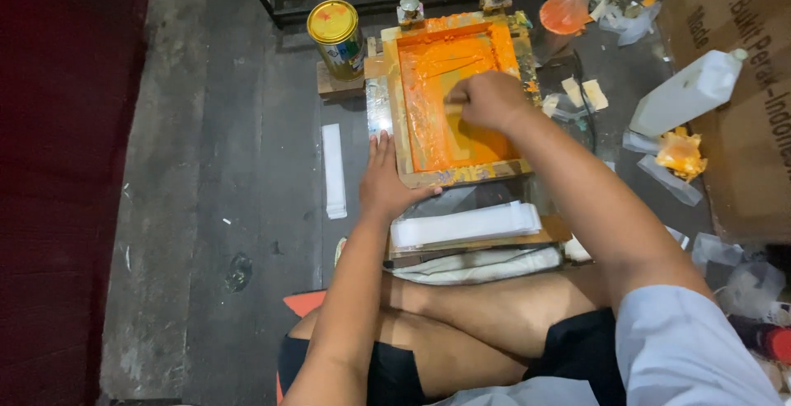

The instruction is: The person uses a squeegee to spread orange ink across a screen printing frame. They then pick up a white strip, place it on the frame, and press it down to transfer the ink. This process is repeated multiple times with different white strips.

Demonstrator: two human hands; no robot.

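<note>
At twelve o'clock from our knees sits a wooden-framed printing screen flooded with orange ink [451, 97]. Our right hand [488, 99] clenches a squeegee inside it; our left hand [384, 179] lies flat, released, on its seven o'clock corner. We judge it stiff, slippery where inked, best gripped by bare frame edges. A gold-lidded can [336, 37] stands at ten o'clock.

Dim overall light is falling from above, brightening the orange frame [455, 97]; left of it, the floor [206, 208] is sinking into shadow, edges blurring slightly.
</note>
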